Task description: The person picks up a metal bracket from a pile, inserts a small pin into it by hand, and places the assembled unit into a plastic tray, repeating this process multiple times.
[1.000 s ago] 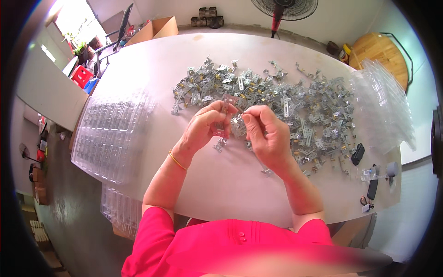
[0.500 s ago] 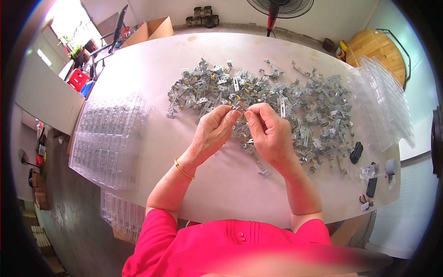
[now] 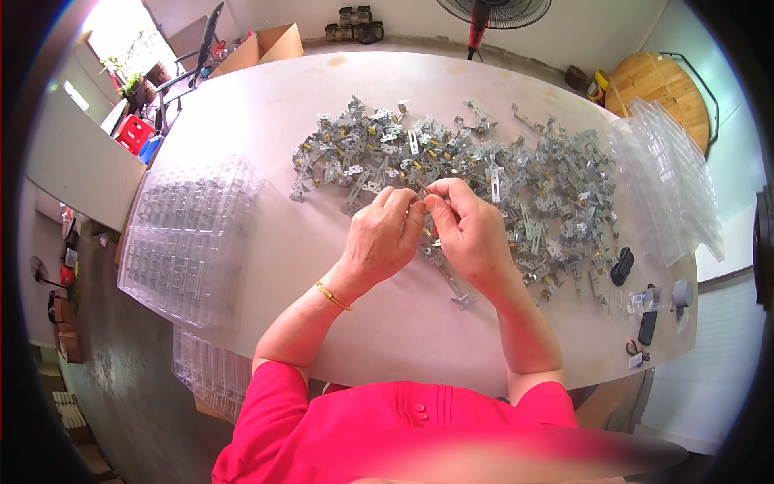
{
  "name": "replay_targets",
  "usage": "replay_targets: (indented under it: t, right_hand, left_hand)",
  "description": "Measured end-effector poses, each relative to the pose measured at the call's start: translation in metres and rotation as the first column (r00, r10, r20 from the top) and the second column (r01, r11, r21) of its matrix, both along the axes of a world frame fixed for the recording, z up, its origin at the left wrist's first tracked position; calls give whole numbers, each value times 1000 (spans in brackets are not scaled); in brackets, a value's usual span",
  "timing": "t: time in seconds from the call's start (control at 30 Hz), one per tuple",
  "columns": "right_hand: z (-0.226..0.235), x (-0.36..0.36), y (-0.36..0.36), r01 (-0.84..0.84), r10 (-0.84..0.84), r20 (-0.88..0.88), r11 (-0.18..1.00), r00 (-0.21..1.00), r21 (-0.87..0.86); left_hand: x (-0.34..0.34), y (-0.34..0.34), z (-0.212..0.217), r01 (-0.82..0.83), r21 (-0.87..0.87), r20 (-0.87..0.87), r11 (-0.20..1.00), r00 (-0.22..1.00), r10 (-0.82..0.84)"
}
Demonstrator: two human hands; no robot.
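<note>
My left hand (image 3: 382, 234) and my right hand (image 3: 470, 231) meet over the near edge of a wide heap of small metal brackets (image 3: 556, 181), some with brass-coloured parts. Both hands are closed in a pinch, fingertips almost touching. Between them is a small metal bracket (image 3: 422, 191), mostly hidden by my fingers; its exact shape does not show. A gold-coloured bangle circles my left wrist. One loose bracket (image 3: 463, 302) lies below my right hand, apart from the heap.
Stacked clear plastic trays (image 3: 181, 242) holding metal parts stand on the table's left. Clear empty-looking trays (image 3: 669, 177) lean at the right. A black case (image 3: 622, 266), a clear bottle (image 3: 643, 302) and a black device (image 3: 648, 328) lie near the right edge. A fan (image 3: 477, 28) stands behind.
My left hand has turned and shifted slightly right, its fingers now curling over the small bracket and covering more of it. My right hand has barely moved.
</note>
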State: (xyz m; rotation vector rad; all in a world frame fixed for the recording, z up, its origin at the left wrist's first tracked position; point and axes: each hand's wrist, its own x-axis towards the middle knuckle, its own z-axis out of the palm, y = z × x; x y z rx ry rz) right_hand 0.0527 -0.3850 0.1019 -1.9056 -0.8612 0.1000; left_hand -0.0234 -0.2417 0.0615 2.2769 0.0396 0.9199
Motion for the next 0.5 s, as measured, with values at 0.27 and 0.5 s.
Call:
replay_targets:
  t: [0.27, 0.5]
  right_hand:
    - [-8, 6, 2, 46, -40, 173, 999, 984, -29]
    - [-22, 13, 11, 76, -91, 77, 979, 993, 188]
  left_hand:
    - [2, 2, -10, -9, 172, -35, 985, 999, 15]
    - [3, 5, -6, 11, 168, -21, 986, 1000, -7]
